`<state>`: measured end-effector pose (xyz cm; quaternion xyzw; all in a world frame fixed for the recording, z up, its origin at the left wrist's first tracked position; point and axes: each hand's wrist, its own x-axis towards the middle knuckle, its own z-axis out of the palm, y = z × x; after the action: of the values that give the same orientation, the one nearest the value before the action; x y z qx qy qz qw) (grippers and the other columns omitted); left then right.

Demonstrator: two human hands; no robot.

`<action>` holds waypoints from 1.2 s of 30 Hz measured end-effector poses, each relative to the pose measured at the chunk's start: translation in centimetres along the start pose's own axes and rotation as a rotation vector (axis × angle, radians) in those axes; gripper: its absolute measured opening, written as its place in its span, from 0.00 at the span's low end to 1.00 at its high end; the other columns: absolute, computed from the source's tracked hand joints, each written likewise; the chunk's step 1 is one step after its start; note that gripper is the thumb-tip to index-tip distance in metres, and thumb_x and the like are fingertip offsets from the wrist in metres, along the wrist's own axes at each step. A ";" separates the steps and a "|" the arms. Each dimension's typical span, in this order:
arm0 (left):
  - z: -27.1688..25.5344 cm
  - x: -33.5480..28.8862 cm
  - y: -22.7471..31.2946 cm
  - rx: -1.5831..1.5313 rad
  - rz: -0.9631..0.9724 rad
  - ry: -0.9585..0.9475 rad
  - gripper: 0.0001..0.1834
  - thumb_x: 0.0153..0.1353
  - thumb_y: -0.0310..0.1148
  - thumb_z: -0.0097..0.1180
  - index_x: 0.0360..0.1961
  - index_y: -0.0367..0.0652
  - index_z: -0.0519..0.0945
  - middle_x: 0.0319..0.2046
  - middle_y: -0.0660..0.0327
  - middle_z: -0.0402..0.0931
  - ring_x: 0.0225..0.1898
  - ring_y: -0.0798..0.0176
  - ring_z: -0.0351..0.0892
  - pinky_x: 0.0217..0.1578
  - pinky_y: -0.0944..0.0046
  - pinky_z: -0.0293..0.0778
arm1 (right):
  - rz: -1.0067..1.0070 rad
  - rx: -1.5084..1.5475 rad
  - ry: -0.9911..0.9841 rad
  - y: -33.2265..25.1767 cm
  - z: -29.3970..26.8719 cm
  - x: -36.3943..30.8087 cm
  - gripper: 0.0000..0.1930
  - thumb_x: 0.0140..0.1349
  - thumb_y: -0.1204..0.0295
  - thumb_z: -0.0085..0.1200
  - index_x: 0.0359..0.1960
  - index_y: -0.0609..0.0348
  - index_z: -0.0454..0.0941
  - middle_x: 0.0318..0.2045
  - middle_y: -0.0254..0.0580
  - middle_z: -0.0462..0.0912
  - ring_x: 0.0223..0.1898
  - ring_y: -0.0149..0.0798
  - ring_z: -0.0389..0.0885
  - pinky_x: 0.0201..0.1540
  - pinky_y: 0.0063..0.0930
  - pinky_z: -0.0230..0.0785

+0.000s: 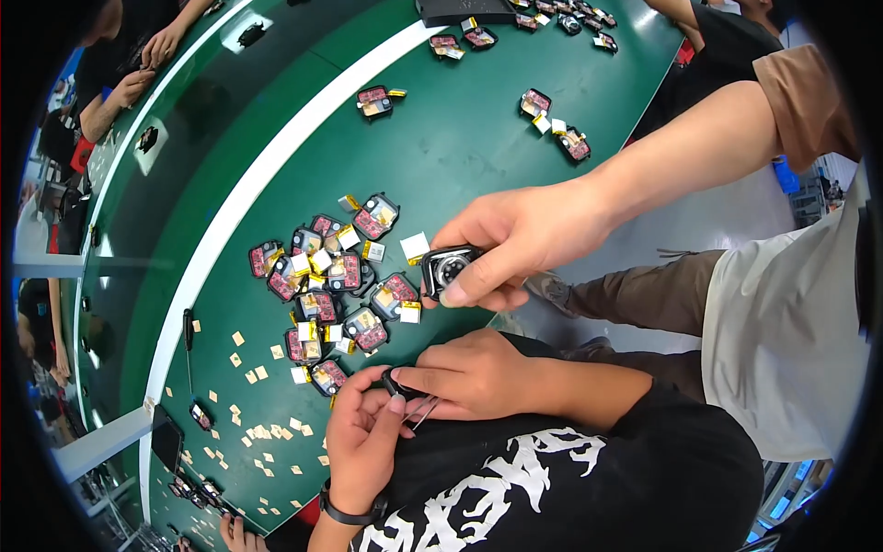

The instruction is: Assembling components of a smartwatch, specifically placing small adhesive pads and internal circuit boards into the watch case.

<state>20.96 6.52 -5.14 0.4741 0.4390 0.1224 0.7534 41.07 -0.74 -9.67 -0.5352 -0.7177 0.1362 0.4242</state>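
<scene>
My left hand (363, 437), with a dark band on its wrist, is closed on a small black watch case (397, 384). My right hand (478, 373) meets it there, its index finger against the case. Thin metal tweezers (421, 412) stick out from under my right fingers. Fingers hide most of the case. Just beyond, a co-worker's hand (524, 235) in a brown sleeve holds a black smartwatch body (448, 269) with its round sensor back showing. Opened watch cases (345, 272) with pink circuit boards lie heaped nearby, several silver-and-yellow batteries (372, 251) attached or beside them.
Small cream squares (267, 431) are scattered on the green table (451, 120). At its left lie a thin screwdriver (189, 336) and a dark flat panel (167, 438). A black tray (464, 11) sits at the far edge. The co-worker (782, 340) stands close on my right.
</scene>
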 end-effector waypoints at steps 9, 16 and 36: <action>0.2 -0.7 0.0 -0.062 0.057 0.088 0.20 0.70 0.15 0.47 0.62 0.36 0.66 0.46 0.55 0.83 0.42 0.68 0.84 0.39 0.69 0.80 | 0.040 0.109 -0.002 0.0 -0.6 0.0 0.29 0.54 0.59 0.74 0.57 0.55 0.81 0.36 0.32 0.79 0.24 0.31 0.81 0.24 0.26 0.74; 0.6 -1.5 0.3 -0.034 0.124 0.108 0.20 0.69 0.15 0.49 0.60 0.34 0.68 0.42 0.54 0.82 0.37 0.69 0.82 0.39 0.69 0.80 | 0.109 0.220 -0.049 -0.2 -0.6 -0.1 0.30 0.56 0.58 0.72 0.57 0.59 0.77 0.38 0.36 0.78 0.28 0.38 0.83 0.29 0.31 0.77; -0.5 -1.9 -2.0 0.365 0.352 0.132 0.20 0.69 0.22 0.60 0.61 0.30 0.74 0.44 0.54 0.82 0.39 0.66 0.84 0.41 0.67 0.83 | -0.208 -0.037 0.068 -0.7 -1.5 0.5 0.22 0.61 0.64 0.68 0.53 0.61 0.81 0.34 0.33 0.81 0.26 0.30 0.82 0.25 0.24 0.75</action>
<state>19.01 4.69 -5.82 0.6623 0.4126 0.2012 0.5922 41.67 -0.97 -8.11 -0.4700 -0.7568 0.0600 0.4502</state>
